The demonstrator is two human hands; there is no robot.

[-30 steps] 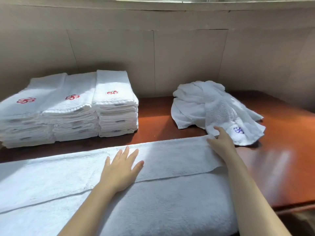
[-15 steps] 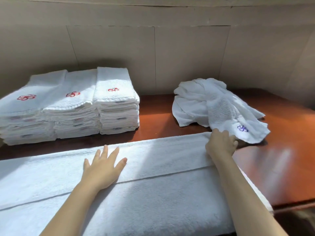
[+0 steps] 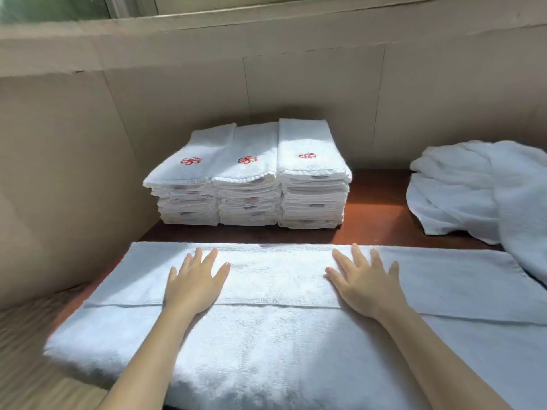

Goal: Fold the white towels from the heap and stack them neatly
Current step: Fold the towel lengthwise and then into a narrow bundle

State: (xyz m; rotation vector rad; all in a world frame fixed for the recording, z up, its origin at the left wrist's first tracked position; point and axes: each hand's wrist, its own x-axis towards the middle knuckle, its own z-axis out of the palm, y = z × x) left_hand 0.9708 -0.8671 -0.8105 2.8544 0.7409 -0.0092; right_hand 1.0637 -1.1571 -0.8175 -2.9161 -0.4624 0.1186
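Note:
A long white towel (image 3: 278, 344) lies spread across the front of the brown table, its far strip folded over towards me. My left hand (image 3: 195, 282) rests flat on that folded strip, fingers straight and spread. My right hand (image 3: 364, 282) lies flat on the same strip further right, also with straight fingers. Behind them stand three side-by-side stacks of folded white towels (image 3: 248, 176) with red flower emblems on top. The heap of unfolded white towels (image 3: 479, 190) sits at the right, partly cut off by the frame edge.
A beige panelled wall (image 3: 183, 93) closes off the back and left side of the table (image 3: 373, 214). A window ledge (image 3: 266, 13) runs along the top. Striped flooring (image 3: 26, 350) shows at the lower left.
The view has swung left, so the stacks now sit centre and the heap at the right edge. My right hand left the towel's right end and now lies flat beside my left hand.

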